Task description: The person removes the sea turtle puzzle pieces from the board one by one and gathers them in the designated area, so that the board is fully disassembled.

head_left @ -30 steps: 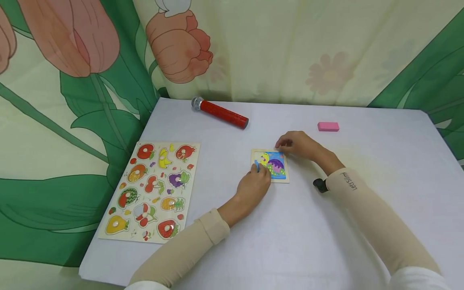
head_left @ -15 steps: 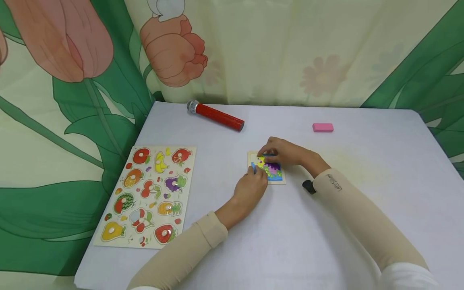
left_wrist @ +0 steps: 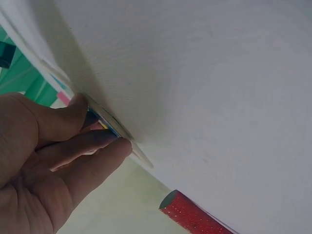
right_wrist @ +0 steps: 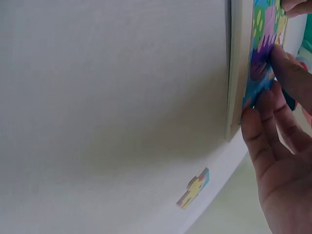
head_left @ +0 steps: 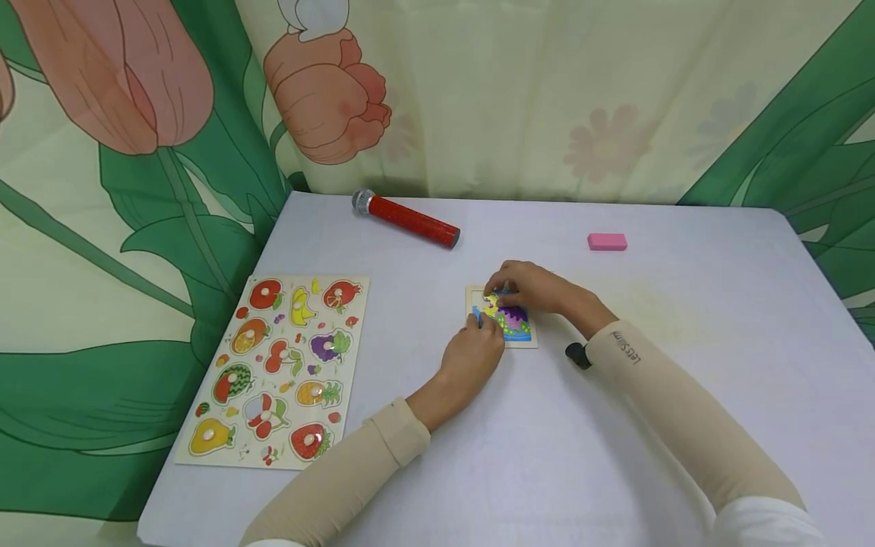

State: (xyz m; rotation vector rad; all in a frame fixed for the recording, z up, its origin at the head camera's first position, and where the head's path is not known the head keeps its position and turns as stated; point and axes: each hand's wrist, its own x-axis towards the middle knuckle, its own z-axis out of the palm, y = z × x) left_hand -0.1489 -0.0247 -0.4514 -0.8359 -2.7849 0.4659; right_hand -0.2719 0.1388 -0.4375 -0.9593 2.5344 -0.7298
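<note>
A small wooden jigsaw puzzle (head_left: 521, 342) with a purple, yellow and blue picture lies mid-table in a pale frame. At its left side my left hand (head_left: 473, 355) pinches a blue puzzle piece (head_left: 478, 316) between thumb and fingers. In the left wrist view the fingertips sit right at the frame's edge (left_wrist: 142, 157). Over the puzzle's upper part curves my right hand (head_left: 536, 287). In the right wrist view its thumb touches the purple area (right_wrist: 258, 63) and its other fingers reach the blue corner; I cannot tell whether it pinches a piece.
A fruit puzzle board (head_left: 273, 365) lies on the left, partly under the left forearm. A red microphone (head_left: 413, 221) lies at the back, a pink block (head_left: 607, 241) at the back right. The right wrist view shows a small yellow-and-blue, jigsaw-shaped piece (right_wrist: 194, 189).
My right hand has moved left from the puzzle's upper right corner to over its top part. The left hand stays at the left side. The head view has shifted slightly.
</note>
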